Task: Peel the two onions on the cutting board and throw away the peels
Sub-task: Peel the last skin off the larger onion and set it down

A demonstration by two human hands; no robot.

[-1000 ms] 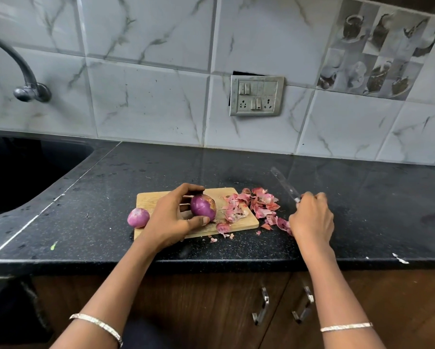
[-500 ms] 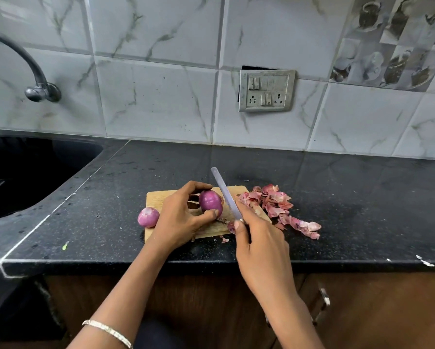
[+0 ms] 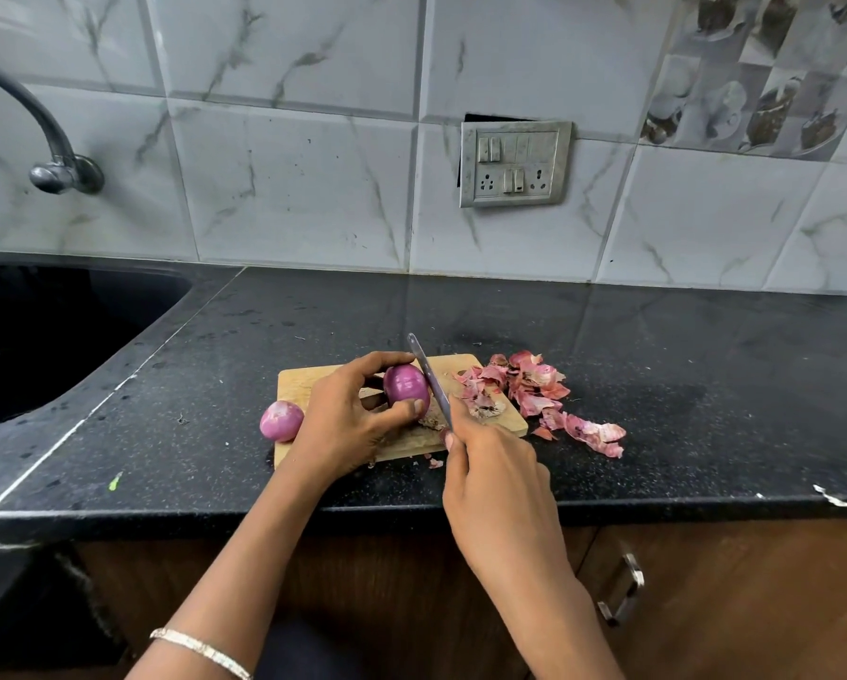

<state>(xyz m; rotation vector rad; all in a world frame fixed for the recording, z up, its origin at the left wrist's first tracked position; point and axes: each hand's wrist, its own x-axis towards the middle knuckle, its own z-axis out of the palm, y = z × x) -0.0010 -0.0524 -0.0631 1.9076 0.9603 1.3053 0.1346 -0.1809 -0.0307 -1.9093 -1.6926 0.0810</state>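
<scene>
Onions first: we hold one purple onion [image 3: 404, 385] on the wooden cutting board [image 3: 304, 380], near its middle, with our left hand [image 3: 348, 419] curled round it, fingers over the top and thumb pressed against its near side. The second onion [image 3: 281, 420] lies at the board's left edge, just beside that hand and untouched. Our right hand [image 3: 495, 463] is closed round the handle of a knife [image 3: 429, 375] at the board's near edge, and the blade runs away from us toward the board's far edge, lying against the right side of the held onion. Of our two hands, neither is free. Loose peels [image 3: 529, 385] are heaped on the board's right end and spill past its right edge onto the dark speckled surface [image 3: 657, 409], with a few small scraps in front of the board. Well to the left of the board is a dark sink [image 3: 44, 336] with a tap [image 3: 58, 159] above it. On the tiled wall behind the board, to the right, hangs a switch plate [image 3: 515, 163].
</scene>
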